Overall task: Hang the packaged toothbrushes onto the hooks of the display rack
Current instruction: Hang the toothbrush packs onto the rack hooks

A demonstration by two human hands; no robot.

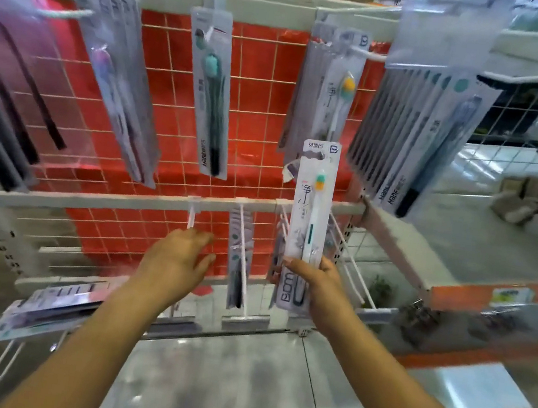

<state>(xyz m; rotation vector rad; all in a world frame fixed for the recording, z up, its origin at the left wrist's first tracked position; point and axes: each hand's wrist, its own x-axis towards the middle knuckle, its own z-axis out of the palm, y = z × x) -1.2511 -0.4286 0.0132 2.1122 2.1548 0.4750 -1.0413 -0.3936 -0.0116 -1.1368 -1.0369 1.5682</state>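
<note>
On the left and in the middle, many packaged toothbrushes already hang on the upper hooks of the display rack (157,202), so much of the work seems done. The left hand (180,257) is empty, its fingers relaxed. The right hand (315,279) grips the bottom of one toothbrush pack (310,216), held upright before the lower bar, not yet hung. The pack is long, white and flat, with a hanging slot on top.

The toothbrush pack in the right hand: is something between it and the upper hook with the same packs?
Nothing visible blocks it. The right hand holds the toothbrush pack upright just below the matching packs on the upper hook; only open air lies between. The hook's tip looks free.
</note>
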